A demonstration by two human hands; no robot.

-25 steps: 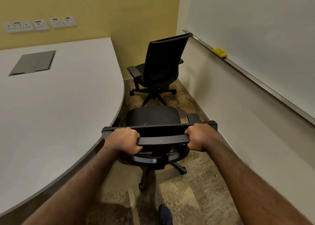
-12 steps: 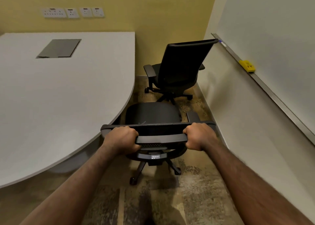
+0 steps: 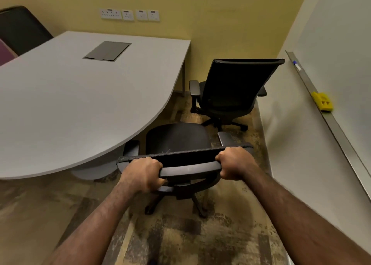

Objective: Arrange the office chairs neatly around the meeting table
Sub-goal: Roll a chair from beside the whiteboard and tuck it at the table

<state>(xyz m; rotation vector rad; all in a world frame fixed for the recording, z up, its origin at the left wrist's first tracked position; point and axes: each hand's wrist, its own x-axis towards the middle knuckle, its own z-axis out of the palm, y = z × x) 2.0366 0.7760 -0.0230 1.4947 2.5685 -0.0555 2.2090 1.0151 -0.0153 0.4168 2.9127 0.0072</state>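
A black office chair (image 3: 176,138) stands right in front of me, its seat beside the curved edge of the grey meeting table (image 3: 76,104). My left hand (image 3: 143,173) grips the left end of the chair's backrest top. My right hand (image 3: 235,163) grips the right end of that same top edge. The chair's left armrest sits just under the table's rim. A second black chair (image 3: 234,90) stands farther off near the yellow wall, its back towards me. A third dark chair back (image 3: 22,28) shows at the far left behind the table.
A white wall with a whiteboard rail (image 3: 329,122) runs along the right, holding a yellow eraser (image 3: 322,101) and a marker (image 3: 297,65). Sockets (image 3: 129,15) sit on the yellow wall. A cable hatch (image 3: 107,51) lies in the tabletop. Patterned carpet covers the floor.
My view has swung left and pulled back, so more of the table and a third chair show. The held chair has turned slightly towards the table, both hands still gripping its backrest.
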